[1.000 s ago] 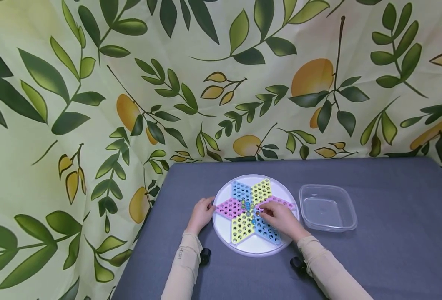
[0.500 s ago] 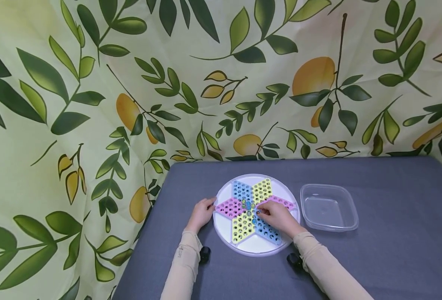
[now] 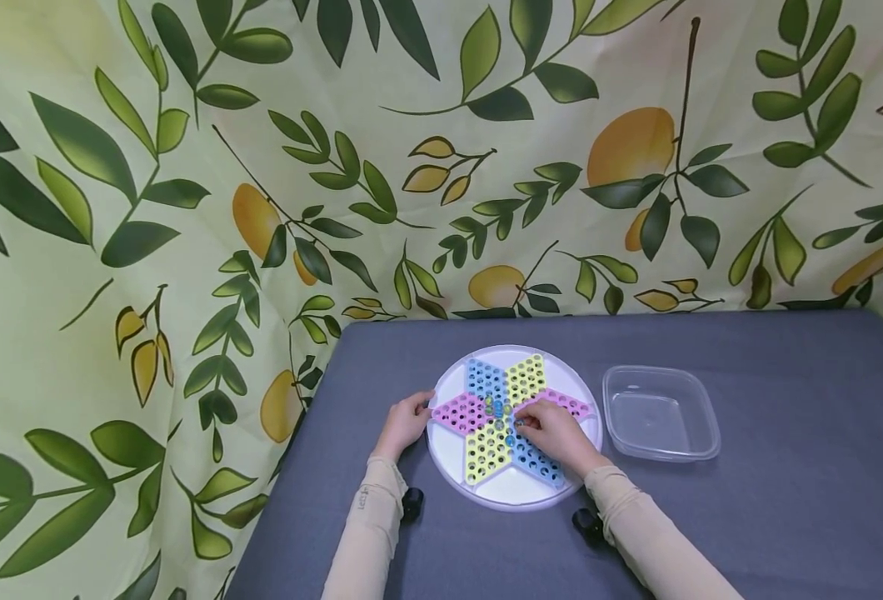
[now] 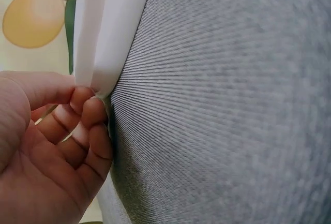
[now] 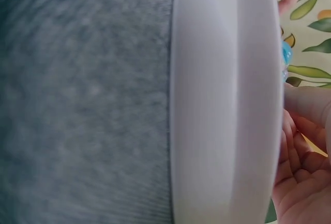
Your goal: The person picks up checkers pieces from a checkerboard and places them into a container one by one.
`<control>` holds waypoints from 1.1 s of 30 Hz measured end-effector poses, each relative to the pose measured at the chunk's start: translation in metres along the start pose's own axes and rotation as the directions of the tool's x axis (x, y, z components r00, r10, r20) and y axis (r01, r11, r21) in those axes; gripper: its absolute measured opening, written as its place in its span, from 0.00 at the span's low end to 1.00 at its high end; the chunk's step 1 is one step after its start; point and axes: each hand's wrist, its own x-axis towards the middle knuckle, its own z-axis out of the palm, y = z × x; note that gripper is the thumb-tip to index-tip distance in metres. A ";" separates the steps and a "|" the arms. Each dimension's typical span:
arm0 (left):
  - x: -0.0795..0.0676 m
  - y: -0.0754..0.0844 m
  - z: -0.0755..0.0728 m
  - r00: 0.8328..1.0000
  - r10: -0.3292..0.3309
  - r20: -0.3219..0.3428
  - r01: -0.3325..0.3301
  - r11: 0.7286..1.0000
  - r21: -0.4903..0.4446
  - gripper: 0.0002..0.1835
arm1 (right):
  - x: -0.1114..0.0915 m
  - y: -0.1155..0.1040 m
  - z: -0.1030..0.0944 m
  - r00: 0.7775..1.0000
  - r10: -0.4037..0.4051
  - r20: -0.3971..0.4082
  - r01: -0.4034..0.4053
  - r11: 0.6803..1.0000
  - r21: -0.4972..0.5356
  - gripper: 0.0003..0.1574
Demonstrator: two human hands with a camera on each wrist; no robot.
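A round white Chinese checkers board (image 3: 449, 467) lies on the table, with a star of blue, yellow and pink perforated sections. Several glass marbles (image 3: 498, 409) sit around its middle, and a blue marble (image 3: 511, 441) lies just below them. My left hand (image 3: 406, 425) grips the board's left rim (image 4: 106, 53), thumb and forefinger meeting at the edge in the left wrist view. Over the right part of the star, my right hand (image 3: 557, 433) pinches a marble that its fingertips mostly cover. In the right wrist view the board's rim (image 5: 227, 100) hides those fingertips.
A clear plastic container (image 3: 661, 414) stands right of the board. The dark grey cloth (image 3: 809, 467) covers the table, whose far edge meets a leaf-and-fruit patterned backdrop (image 3: 441, 167).
The right hand's fingers have shifted slightly over the same spot near the star's middle. The left hand stays at the rim. The head view has tilted down a little.
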 end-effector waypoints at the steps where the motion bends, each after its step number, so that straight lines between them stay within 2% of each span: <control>1: 0.000 0.000 0.000 1.000 -0.003 0.001 0.003 1.000 -0.009 0.20 | 0.000 0.000 0.000 1.000 0.007 0.000 -0.007 1.000 0.004 0.10; 5: 0.001 -0.001 -0.001 1.000 -0.026 0.002 0.026 0.999 -0.041 0.20 | 0.001 -0.001 0.001 1.000 0.027 0.003 -0.027 1.000 0.016 0.09; 10: 0.000 0.000 0.000 0.998 -0.057 -0.002 0.057 0.995 -0.082 0.20 | 0.001 -0.001 0.000 1.000 0.014 0.012 -0.015 0.999 0.046 0.08; 18: -0.002 -0.001 -0.001 0.993 -0.100 0.065 0.110 0.981 -0.163 0.21 | -0.006 0.003 -0.006 0.999 0.039 0.017 -0.041 0.991 0.125 0.09; 23: -0.002 -0.003 -0.003 0.991 -0.113 0.075 0.127 0.969 -0.212 0.21 | -0.011 0.005 -0.013 1.000 0.022 0.006 -0.023 0.988 0.150 0.10; 28: -0.001 -0.003 -0.001 0.990 -0.126 0.070 0.138 0.968 -0.211 0.21 | -0.017 0.005 -0.023 1.000 0.010 -0.014 -0.008 0.988 0.151 0.14; 33: -0.001 -0.003 0.002 0.990 -0.125 0.063 0.135 0.971 -0.200 0.21 | -0.023 0.002 -0.037 0.997 -0.010 -0.076 0.020 0.992 0.128 0.15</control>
